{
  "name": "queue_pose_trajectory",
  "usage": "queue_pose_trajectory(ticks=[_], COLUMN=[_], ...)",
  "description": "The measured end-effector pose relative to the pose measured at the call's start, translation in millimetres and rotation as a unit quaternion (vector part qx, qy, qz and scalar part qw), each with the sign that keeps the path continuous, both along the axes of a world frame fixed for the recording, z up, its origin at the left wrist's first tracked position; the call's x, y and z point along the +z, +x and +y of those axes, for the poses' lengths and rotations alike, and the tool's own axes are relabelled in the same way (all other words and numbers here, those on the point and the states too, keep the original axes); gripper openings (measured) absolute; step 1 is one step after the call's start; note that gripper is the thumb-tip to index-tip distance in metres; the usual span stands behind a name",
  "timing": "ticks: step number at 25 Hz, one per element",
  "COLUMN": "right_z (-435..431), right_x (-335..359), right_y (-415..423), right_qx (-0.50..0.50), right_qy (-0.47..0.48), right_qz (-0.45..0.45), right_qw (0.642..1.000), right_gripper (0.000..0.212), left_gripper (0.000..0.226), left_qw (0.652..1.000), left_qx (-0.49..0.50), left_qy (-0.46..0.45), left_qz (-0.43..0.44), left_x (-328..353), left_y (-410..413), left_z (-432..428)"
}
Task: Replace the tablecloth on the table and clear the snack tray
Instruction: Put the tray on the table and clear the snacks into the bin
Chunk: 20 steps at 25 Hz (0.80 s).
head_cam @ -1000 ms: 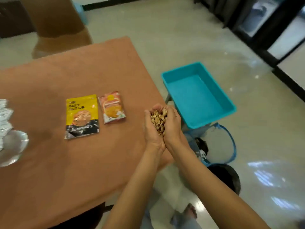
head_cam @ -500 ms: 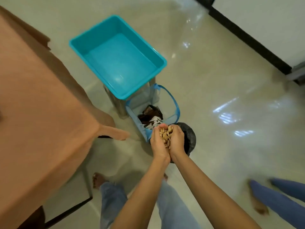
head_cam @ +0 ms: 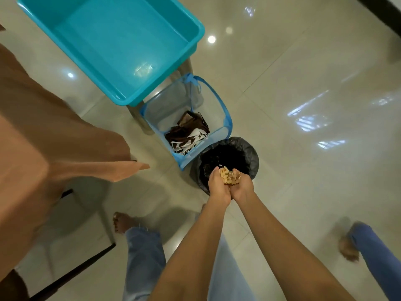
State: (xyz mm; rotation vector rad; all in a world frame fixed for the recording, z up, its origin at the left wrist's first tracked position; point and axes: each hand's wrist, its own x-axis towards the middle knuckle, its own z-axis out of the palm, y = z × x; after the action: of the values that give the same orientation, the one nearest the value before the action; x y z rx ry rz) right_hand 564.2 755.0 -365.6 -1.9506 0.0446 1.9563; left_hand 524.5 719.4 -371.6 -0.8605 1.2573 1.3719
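Observation:
My left hand (head_cam: pixel 218 186) and my right hand (head_cam: pixel 243 187) are cupped side by side and hold a heap of pale nut shells (head_cam: pixel 229 175). Both hands hover over the near rim of a black-lined waste bin (head_cam: pixel 247 153) on the floor. The table at the left wears an orange-brown tablecloth (head_cam: pixel 32 137), one corner of it hanging out towards the bin. A brown and white patterned cloth (head_cam: pixel 187 134) lies crumpled inside a blue mesh hamper (head_cam: pixel 225 114) just beyond the bin.
An empty teal plastic tub (head_cam: pixel 169 68) sits on a stool behind the hamper. My feet and jeans are below on the glossy tiled floor. Another person's foot and blue trouser leg (head_cam: pixel 368 246) stand at the lower right. A dark chair frame (head_cam: pixel 71 272) is under the table.
I have turned away from the table; the snack packets are out of view. My cupped hands carried the shells down and right, from the table's edge to above the black bin.

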Motion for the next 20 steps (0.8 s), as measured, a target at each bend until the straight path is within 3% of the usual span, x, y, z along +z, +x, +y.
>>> queue_pose_trajectory(ticks=[8, 11, 17, 20], right_z=[34, 37, 45, 43], right_x=[-37, -45, -34, -40], right_y=[10, 7, -8, -18], right_qx=[-0.022, 0.002, 0.015, 0.042], right_qy=[0.015, 0.016, 0.03, 0.036], right_qz=[-0.022, -0.027, -0.031, -0.028], right_qw=[0.999, 1.0, 0.999, 0.998], right_gripper=[0.03, 0.044, 0.041, 0.043], left_gripper=[0.047, 0.046, 0.045, 0.053], left_qw=[0.998, 0.997, 0.989, 0.985], left_qx=[-0.054, -0.068, -0.13, -0.172], left_qy=[-0.017, -0.027, -0.066, -0.012], left_qz=[-0.007, -0.003, -0.009, -0.011], left_x=[-29, -39, -38, -27], left_y=[-7, -13, -27, -23], left_z=[23, 21, 25, 29])
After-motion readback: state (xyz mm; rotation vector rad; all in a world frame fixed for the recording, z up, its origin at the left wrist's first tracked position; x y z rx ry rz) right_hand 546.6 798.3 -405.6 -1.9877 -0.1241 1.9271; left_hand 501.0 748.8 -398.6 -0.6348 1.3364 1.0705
